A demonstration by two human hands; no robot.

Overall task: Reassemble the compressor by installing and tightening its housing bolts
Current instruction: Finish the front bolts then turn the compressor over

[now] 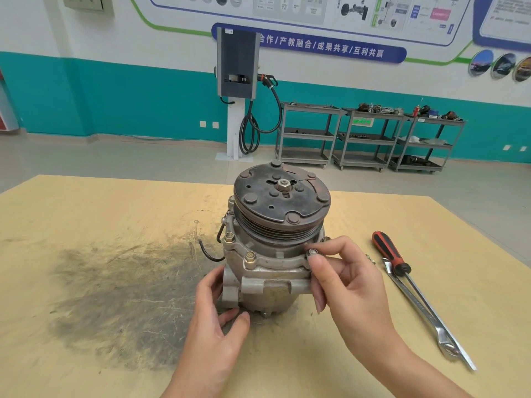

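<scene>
The grey metal compressor [270, 285] stands upright on the wooden table [86, 214], its rusty clutch pulley [281, 193] facing up. Bolt heads sit in the housing flange at the front [250, 257] and at the left [229, 237]. My right hand [353, 285] pinches another housing bolt [312, 252] at the flange's right front corner between thumb and forefinger. My left hand [218, 314] grips the lower left side of the compressor body, thumb in front.
A red and black screwdriver [390, 254] and a steel wrench [422, 314] lie on the table to the right of the compressor. A small loose bolt [370, 258] lies behind my right hand. A dark oily stain [120, 300] covers the table's left part. Shelf carts [367, 136] stand by the far wall.
</scene>
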